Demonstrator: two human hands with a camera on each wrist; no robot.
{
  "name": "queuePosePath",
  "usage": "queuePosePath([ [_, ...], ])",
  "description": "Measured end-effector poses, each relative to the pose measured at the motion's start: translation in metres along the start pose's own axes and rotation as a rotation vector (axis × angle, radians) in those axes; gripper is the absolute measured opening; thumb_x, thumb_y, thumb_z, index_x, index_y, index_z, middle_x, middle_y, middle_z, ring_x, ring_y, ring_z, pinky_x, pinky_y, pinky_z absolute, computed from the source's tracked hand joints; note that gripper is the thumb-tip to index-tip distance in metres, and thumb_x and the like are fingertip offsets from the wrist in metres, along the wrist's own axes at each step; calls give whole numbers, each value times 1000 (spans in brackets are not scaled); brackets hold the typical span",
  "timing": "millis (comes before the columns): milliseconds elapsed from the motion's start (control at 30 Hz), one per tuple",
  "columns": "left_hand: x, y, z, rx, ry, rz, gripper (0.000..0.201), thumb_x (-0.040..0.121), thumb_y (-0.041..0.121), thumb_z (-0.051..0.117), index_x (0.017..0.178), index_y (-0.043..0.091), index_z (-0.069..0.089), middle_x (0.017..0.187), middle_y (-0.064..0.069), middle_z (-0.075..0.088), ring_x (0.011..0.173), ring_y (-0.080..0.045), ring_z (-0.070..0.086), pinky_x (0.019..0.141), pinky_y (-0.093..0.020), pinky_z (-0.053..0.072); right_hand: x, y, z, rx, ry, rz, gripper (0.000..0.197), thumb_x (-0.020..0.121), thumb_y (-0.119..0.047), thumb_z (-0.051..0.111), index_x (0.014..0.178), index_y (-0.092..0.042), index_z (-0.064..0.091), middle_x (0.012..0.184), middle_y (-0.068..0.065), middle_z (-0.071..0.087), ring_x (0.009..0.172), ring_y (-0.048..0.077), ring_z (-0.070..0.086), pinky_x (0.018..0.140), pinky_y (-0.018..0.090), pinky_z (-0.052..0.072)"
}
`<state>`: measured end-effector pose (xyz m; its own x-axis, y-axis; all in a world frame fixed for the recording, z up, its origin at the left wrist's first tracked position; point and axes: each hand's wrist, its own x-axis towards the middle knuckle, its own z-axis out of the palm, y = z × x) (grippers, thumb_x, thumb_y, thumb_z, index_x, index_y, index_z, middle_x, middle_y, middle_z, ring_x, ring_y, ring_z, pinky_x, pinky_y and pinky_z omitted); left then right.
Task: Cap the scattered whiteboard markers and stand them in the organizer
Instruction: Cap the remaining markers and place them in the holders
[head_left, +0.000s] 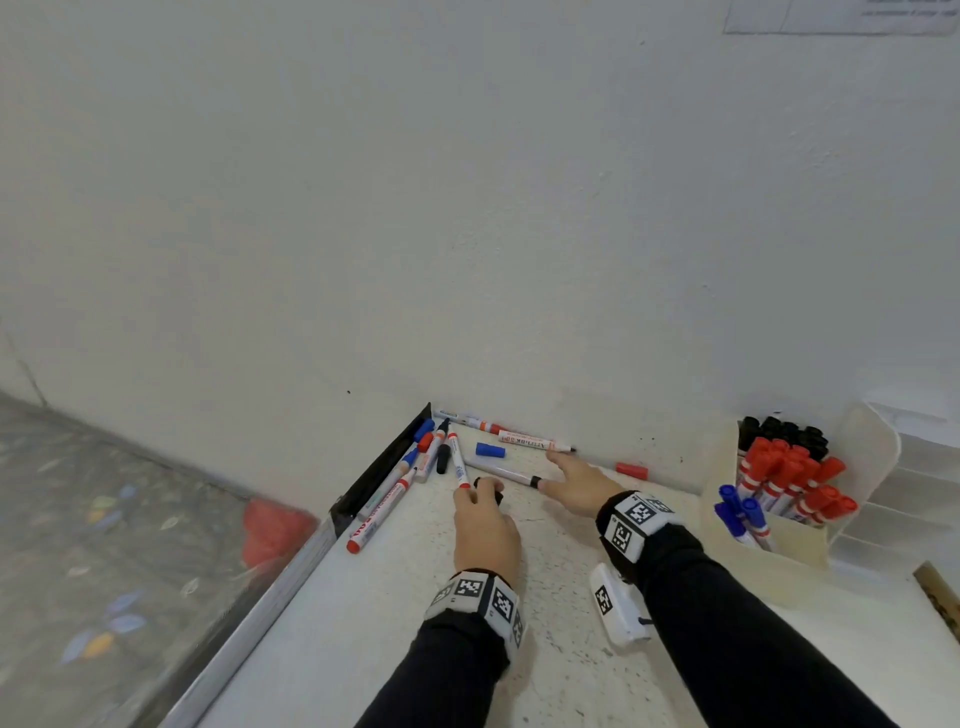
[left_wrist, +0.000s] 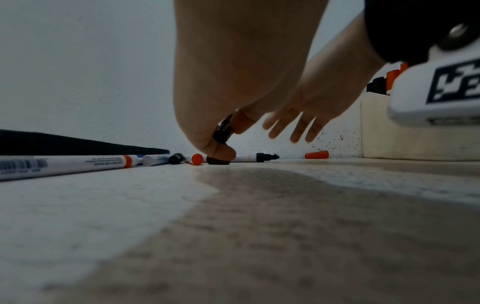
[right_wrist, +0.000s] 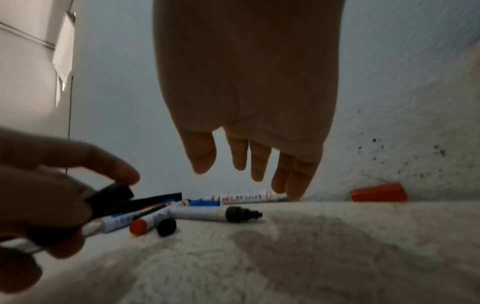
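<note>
At lower centre, the left hand (head_left: 485, 525) is pinching a black cap (right_wrist: 114, 194); the right hand (head_left: 582, 486) is reaching, fingers apart, over an uncapped black marker (head_left: 501, 472); the organizer (head_left: 763, 561) is standing at right.

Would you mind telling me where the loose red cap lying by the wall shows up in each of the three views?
Head: the loose red cap lies at the foot of the wall, right of centre, between the right hand and the organizer.
Left wrist: the cap sits right of centre, by the wall.
Right wrist: the cap sits far right, by the wall.
Shared landmark: the uncapped black-tipped marker lying to its left.
</note>
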<state>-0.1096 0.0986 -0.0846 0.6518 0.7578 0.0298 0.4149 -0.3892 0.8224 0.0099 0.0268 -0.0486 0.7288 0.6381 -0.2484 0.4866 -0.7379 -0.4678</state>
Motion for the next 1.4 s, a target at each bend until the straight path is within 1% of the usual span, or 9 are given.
queuePosePath([
  [100,0,-2,0,7,4,-19,36,91,3,48,124,19,46,132,-5,34,108,-15,52,95,-23,45,11,-1,20,-94,-68,53,63,91,-34,48,146,-19,21,151,7,29,135,26,34,111,36,29],
  [200,1,-6,1,19,-8,-18,36,91,5,47,125,18,43,133,-6,33,110,-17,50,98,-27,46,15,-3,28,-139,6,57,43,90,-30,52,129,-15,43,129,8,51,113,24,52,89,31,42],
  [400,4,-6,-1,30,-39,-42,41,90,2,50,127,18,43,136,-7,34,119,-19,48,102,-29,44,9,1,23,-4,91,74,11,85,-20,55,95,-17,55,94,0,57,83,15,53,65,23,39],
  [667,3,-3,-3,9,-66,27,38,95,8,45,132,14,44,132,-5,50,121,-16,48,104,-24,36,-17,4,-18,581,380,-257,18,93,-13,50,109,-19,55,106,-1,61,98,15,57,82,21,40],
  [767,2,-3,-4,-26,-48,86,34,96,6,42,128,13,48,130,-5,50,118,-14,49,101,-20,36,-25,6,-21,222,310,-287,34,97,-13,40,130,-15,49,103,0,48,94,15,49,77,20,37],
  [900,-2,-2,-3,-44,-54,183,30,97,7,40,124,11,53,124,-5,55,113,-14,50,93,-14,34,-35,12,-11,-219,131,-278,35,97,-24,41,130,-30,50,108,-2,49,95,12,47,79,26,40],
  [1033,-7,-2,-2,-55,-178,317,31,94,3,44,120,10,59,119,-4,60,109,-13,54,91,-11,34,-43,14,-2,-139,104,-269,29,90,-27,55,118,-21,59,115,0,60,105,15,55,92,30,43],
  [1267,-6,-2,2,-201,-261,232,20,98,11,34,97,16,54,78,1,59,67,-8,49,59,-15,38,-54,24,-1,-147,46,-302,30,86,-39,59,116,-35,61,110,-7,65,100,11,55,89,32,44],
  [1400,-7,-2,4,-222,-315,236,20,99,12,30,95,17,50,70,7,50,61,-7,43,56,-19,33,-63,31,-1,-53,79,-240,30,81,-43,64,108,-30,57,98,-5,59,87,11,52,78,29,43],
])
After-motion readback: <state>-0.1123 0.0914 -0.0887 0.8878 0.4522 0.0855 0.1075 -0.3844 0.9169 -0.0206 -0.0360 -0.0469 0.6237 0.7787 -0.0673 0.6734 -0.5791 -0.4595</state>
